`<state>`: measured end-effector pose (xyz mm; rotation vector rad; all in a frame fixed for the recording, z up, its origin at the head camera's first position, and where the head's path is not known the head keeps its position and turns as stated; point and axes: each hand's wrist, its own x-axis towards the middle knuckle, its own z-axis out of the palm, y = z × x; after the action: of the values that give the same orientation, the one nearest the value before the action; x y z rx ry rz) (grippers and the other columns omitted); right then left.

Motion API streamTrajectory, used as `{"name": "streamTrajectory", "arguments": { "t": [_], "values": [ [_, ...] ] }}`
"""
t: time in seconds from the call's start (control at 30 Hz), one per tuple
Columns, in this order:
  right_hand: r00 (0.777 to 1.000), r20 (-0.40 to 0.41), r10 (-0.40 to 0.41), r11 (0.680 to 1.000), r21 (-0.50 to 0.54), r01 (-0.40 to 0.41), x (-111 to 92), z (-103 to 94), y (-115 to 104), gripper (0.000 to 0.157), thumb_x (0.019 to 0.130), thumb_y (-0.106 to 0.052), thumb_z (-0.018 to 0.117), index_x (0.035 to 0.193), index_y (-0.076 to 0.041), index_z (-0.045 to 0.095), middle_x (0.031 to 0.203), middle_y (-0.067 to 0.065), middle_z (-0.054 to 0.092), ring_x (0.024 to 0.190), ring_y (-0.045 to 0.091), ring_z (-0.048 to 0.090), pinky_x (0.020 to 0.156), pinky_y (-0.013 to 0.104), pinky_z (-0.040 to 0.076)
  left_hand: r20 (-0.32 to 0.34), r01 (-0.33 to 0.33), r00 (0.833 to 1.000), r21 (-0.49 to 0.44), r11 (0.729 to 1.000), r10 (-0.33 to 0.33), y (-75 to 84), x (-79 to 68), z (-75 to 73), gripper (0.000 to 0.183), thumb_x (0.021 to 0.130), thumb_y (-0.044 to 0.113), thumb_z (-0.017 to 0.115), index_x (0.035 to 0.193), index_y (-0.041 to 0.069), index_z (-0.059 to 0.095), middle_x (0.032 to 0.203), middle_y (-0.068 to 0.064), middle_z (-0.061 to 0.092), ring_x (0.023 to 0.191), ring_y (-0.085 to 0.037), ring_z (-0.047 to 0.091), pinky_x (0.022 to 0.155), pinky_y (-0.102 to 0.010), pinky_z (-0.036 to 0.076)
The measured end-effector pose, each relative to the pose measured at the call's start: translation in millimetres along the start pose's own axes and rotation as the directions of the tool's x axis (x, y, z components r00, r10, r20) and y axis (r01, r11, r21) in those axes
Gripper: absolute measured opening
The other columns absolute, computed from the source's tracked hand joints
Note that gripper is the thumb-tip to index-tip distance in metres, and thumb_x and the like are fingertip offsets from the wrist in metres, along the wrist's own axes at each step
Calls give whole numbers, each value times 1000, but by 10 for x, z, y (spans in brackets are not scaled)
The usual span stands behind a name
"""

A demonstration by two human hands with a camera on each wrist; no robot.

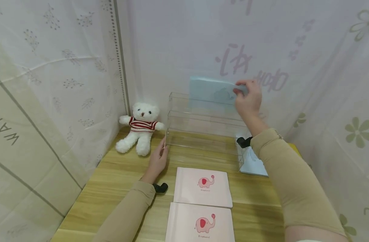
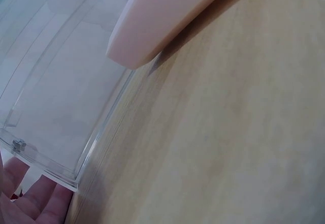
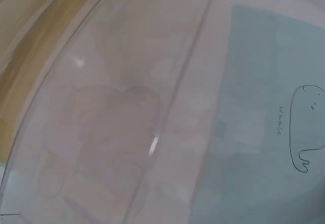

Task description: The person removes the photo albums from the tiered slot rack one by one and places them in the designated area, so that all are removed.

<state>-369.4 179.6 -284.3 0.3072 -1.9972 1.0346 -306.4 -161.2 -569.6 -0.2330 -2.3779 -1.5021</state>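
Observation:
A clear tiered rack (image 1: 202, 145) stands on the wooden table against the curtain. Above and behind its front tiers, my right hand (image 1: 249, 97) pinches a light blue notebook (image 1: 206, 89) by its upper right corner. The right wrist view shows its cover (image 3: 254, 107), with a whale drawing and the word "Whale", through the clear plastic. My left hand (image 1: 157, 161) touches the rack's left side low down. In the left wrist view its fingers (image 2: 35, 198) lie along the outside of the side panel; the thumb is out of that view.
Two pink elephant notebooks, one farther back (image 1: 187, 185) and one nearer (image 1: 184, 218), lie before the rack. A white teddy bear (image 1: 142, 137) in a striped shirt sits to its left. More light blue notebooks (image 1: 254, 166) lie at its right, partly behind my right arm.

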Motion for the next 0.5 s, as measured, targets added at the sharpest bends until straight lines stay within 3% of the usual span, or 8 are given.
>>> {"name": "streamTrajectory", "arguments": {
  "t": [0.07,0.27,0.37,0.5],
  "values": [
    [997,-71,-32,998,44,35,9,-74,-43,10,97,2,77,106,5,76,106,17,67,110,35,63,106,41,48,12,7,1000,-17,1000,-7,9,-4,2,59,118,25,51,175,31,35,159,-29,59,134,-52,67,110,-71,54],
    [974,-219,-59,991,106,83,15,-402,-200,12,94,1,81,103,7,75,100,-23,54,105,-2,55,102,25,47,12,-2,1000,7,1000,2,15,2,25,57,118,31,49,174,30,36,159,-28,59,133,-50,68,110,-70,55],
    [966,-255,-48,991,106,77,-61,-555,-230,12,93,2,81,101,8,74,98,-29,52,103,-9,54,98,20,47,22,10,1000,-26,1000,-9,8,9,18,58,119,29,49,175,28,34,163,-27,56,137,-49,66,113,-68,54],
    [968,-248,-35,994,89,58,-294,-751,-183,13,92,3,81,99,11,73,95,-28,52,98,-10,52,89,17,43,27,30,999,-41,999,-29,-16,28,-5,58,119,26,51,175,27,35,166,-24,54,141,-47,64,117,-65,53]
  ]
}}
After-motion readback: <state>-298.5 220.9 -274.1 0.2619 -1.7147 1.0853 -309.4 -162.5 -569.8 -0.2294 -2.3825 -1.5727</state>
